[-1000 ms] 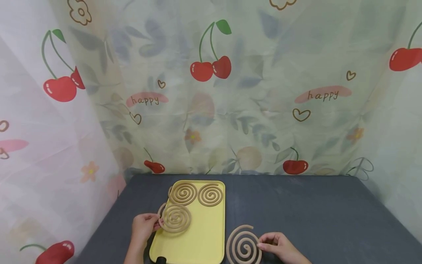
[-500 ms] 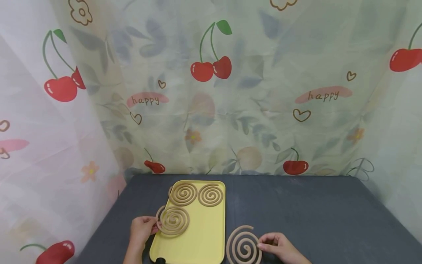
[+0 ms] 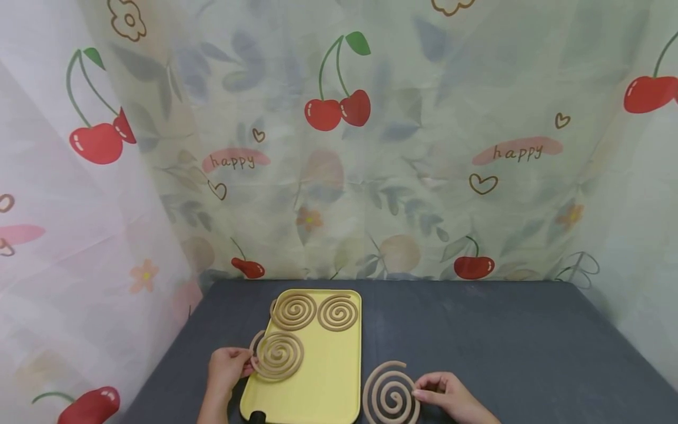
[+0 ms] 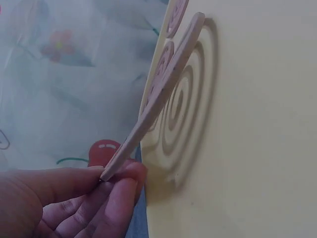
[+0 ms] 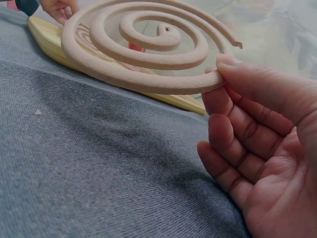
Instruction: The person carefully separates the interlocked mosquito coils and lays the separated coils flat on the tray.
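My left hand [image 3: 226, 368] pinches the outer edge of a brown mosquito coil [image 3: 278, 354] between thumb and fingers. That coil is over the left side of a yellow tray [image 3: 331, 380]; in the left wrist view the coil [image 4: 157, 103] is tilted above the tray, with its spiral shadow below. To the right of the tray, my right hand [image 3: 449, 393] pinches a second mosquito coil [image 3: 394, 398] by its right edge. The right wrist view shows this coil [image 5: 143, 82] raised above the dark cloth, thumb on top and fingers underneath.
Two more mosquito coils, a left one [image 3: 293, 310] and a right one [image 3: 338, 312], lie at the tray's far end. A dark grey cloth [image 3: 492, 335] covers the table. Behind it hangs a cherry-print curtain [image 3: 392, 194]. A small black object [image 3: 257, 417] overlaps the tray's near-left corner.
Over the first half second, my left hand and its coil shift slightly left and toward me, then stay nearly still. My right hand and its coil keep their place.
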Tool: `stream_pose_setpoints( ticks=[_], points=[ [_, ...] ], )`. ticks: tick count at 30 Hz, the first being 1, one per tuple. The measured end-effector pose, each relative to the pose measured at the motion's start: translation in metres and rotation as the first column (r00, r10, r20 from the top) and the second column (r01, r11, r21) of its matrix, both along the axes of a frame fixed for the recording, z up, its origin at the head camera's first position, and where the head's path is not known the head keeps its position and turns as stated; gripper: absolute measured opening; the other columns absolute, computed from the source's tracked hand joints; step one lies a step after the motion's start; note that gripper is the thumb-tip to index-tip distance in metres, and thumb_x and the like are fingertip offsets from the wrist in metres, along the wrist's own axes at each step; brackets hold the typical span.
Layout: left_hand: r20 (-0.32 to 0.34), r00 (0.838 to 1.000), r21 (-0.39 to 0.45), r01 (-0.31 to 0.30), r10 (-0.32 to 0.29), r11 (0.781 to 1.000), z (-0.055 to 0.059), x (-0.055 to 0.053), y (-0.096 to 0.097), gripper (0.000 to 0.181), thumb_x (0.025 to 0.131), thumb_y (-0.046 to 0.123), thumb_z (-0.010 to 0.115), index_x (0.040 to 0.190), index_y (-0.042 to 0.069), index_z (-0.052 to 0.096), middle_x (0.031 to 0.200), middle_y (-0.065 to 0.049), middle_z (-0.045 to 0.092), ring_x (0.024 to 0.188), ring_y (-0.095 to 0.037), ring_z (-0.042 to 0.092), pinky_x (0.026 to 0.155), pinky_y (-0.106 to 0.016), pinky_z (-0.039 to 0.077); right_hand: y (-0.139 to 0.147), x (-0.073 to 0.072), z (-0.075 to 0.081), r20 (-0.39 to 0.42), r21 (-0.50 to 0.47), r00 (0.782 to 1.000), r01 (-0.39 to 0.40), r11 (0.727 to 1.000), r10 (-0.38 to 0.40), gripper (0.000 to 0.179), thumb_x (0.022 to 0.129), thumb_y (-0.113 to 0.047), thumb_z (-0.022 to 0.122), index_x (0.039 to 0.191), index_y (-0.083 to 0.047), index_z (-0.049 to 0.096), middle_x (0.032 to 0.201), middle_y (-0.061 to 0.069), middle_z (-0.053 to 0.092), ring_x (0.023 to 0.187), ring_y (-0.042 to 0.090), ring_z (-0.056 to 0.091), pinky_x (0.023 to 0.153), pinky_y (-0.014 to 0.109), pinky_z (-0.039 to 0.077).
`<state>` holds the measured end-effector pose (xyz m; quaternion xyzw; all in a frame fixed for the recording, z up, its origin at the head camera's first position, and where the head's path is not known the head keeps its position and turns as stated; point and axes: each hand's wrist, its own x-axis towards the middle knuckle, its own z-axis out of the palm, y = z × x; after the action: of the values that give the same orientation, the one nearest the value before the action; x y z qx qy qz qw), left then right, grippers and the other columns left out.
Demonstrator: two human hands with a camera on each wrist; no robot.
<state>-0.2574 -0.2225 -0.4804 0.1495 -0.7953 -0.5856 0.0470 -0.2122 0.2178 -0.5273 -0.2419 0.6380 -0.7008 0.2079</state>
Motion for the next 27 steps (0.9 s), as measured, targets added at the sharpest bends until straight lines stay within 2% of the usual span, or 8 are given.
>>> stream_pose_setpoints(
  ticks=[6, 13, 23, 27],
  points=[
    [0.013, 1.0, -0.089, 0.007, -0.006, 0.996, 0.002, -0.001, 0.002, 0.025, 0.085, 0.0, 0.053, 0.094, -0.021, 0.063, 0.06, -0.006, 0.064, 0.052, -0.009, 0.062, 0.051, -0.025, 0.054, 0.0004, -0.0007, -0.001, 0.013, 0.009, 1.0, 0.001, 1.0, -0.001, 0.024, 0.095, -0.007, 0.049, 0.094, -0.021, 0.068, 0.086, -0.014, 0.066, 0.079, -0.002, 0.057, 0.073, 0.016, 0.046],
    [-0.013, 1.0, -0.242, -0.005, 0.002, 0.97, 0.0066, 0.0002, 0.0031, 0.019, 0.083, 0.0, 0.056, 0.086, -0.016, 0.067, 0.057, -0.006, 0.064, 0.048, -0.008, 0.06, 0.049, -0.024, 0.053, 0.0006, -0.001, 0.0001, 0.041, 0.017, 0.999, -0.01, 1.0, 0.009, 0.023, 0.096, -0.009, 0.048, 0.094, -0.02, 0.068, 0.086, -0.014, 0.066, 0.079, 0.0, 0.057, 0.074, 0.017, 0.046],
    [-0.017, 0.999, -0.24, -0.037, 0.034, 0.97, 0.0058, -0.0007, 0.0013, 0.015, 0.082, -0.005, 0.058, 0.086, -0.016, 0.066, 0.059, -0.01, 0.066, 0.049, -0.01, 0.061, 0.049, -0.025, 0.054, -0.0022, -0.0004, 0.0036, 0.027, 0.026, 1.0, -0.002, 1.0, 0.001, 0.022, 0.095, -0.008, 0.049, 0.094, -0.019, 0.068, 0.085, -0.014, 0.065, 0.078, -0.001, 0.057, 0.073, 0.017, 0.046],
    [-0.013, 0.999, -0.255, -0.042, 0.04, 0.966, 0.0074, -0.0019, 0.0019, 0.016, 0.083, -0.003, 0.057, 0.087, -0.015, 0.067, 0.06, -0.009, 0.066, 0.05, -0.009, 0.062, 0.049, -0.023, 0.053, -0.0036, -0.0017, 0.0072, 0.058, 0.062, 0.998, 0.036, 0.997, -0.039, 0.019, 0.095, -0.011, 0.051, 0.094, -0.017, 0.069, 0.084, -0.013, 0.066, 0.078, 0.0, 0.058, 0.073, 0.017, 0.046]
  ],
)
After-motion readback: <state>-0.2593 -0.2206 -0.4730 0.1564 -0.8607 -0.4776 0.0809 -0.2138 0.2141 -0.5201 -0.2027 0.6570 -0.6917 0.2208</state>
